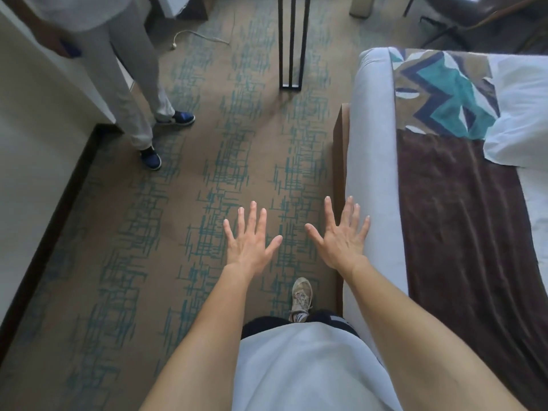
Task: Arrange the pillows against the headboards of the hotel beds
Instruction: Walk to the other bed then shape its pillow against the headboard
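Both hands empty, left hand [249, 244] & right hand [341, 238] fingers spread apart. No headboard visible; I risk tripping over the standing bystander's legs [133, 93] nearby.

I hold my left hand [248, 244] and right hand [341, 237] side by side, fingers spread, above the carpet [184, 203]. The bed [373, 161] runs along my right; the right hand overlaps its near edge. A runner [462, 221] lies across the bed, a patterned cloth [444, 93] beyond it, and white bedding [525, 120] to their right. A second person [127, 84] stands far left beside the wall [32, 143]. A table leg [291, 43] stands ahead, centre.
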The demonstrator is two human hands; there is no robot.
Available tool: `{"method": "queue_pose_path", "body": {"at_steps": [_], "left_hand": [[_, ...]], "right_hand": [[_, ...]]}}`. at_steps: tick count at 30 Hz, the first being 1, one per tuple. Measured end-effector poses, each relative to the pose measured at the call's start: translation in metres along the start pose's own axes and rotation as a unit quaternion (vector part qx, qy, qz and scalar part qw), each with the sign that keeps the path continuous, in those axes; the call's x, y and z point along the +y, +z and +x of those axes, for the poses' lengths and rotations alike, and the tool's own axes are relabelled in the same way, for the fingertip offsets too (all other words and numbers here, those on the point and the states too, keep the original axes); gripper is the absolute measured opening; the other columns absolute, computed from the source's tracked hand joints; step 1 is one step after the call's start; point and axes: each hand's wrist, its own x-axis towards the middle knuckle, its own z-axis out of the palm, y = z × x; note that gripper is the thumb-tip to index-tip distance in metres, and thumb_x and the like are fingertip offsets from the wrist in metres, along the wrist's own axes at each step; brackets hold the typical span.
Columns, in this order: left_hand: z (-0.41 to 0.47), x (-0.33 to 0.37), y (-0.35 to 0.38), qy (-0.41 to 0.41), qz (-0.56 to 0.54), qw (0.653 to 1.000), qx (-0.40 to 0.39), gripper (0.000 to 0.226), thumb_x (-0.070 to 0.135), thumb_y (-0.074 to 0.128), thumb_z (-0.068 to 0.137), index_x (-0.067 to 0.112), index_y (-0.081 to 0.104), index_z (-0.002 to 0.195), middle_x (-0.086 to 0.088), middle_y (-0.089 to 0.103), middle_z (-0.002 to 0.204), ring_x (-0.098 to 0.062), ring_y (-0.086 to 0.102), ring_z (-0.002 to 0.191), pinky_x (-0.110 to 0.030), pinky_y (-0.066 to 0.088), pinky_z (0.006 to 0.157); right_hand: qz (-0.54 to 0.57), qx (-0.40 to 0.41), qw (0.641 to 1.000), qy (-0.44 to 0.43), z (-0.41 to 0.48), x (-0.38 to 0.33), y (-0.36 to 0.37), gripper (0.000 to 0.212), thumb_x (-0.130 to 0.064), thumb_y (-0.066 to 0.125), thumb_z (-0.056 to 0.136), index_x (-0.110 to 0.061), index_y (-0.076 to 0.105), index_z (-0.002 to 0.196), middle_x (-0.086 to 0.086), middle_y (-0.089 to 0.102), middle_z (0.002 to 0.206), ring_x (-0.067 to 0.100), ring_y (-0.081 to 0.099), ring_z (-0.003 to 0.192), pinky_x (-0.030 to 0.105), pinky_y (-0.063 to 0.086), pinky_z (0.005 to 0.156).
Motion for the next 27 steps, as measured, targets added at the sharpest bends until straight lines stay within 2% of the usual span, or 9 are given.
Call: {"method": "queue_pose_path", "body": {"at_steps": [8,15,27], "left_hand": [[0.076,0.033,-0.036,0.007,0.003,1.000,0.020,0.080,0.070,0.014,0.098,0.025,-0.014,0.159,0.000,-0.031,0.164,-0.028,-0.025,0.153,-0.063,-0.014,0.119],[0.145,0.051,-0.059,0.033,0.019,0.999,0.002,0.080,0.069,0.014,0.099,0.024,-0.013,0.160,0.000,-0.030,0.165,-0.028,-0.025,0.152,-0.064,-0.012,0.120],[0.313,0.052,-0.148,0.099,0.039,0.994,0.013,0.081,0.070,0.015,0.099,0.024,-0.009,0.161,-0.001,-0.027,0.166,-0.028,-0.022,0.154,-0.065,-0.008,0.120]], "right_hand": [[-0.003,-0.007,1.000,0.002,0.065,0.020,-0.033,0.083,-0.079,0.007,0.092,-0.034,-0.025,0.155,0.017,-0.028,0.163,0.036,-0.024,0.151,0.060,-0.016,0.117],[-0.007,0.001,0.999,0.032,0.129,0.028,-0.050,0.084,-0.079,0.009,0.093,-0.033,-0.024,0.155,0.017,-0.029,0.163,0.037,-0.023,0.151,0.060,-0.016,0.117],[0.015,0.008,0.995,0.102,0.266,-0.004,-0.118,0.083,-0.078,0.009,0.094,-0.033,-0.023,0.156,0.018,-0.029,0.162,0.037,-0.024,0.151,0.060,-0.016,0.117]]}}
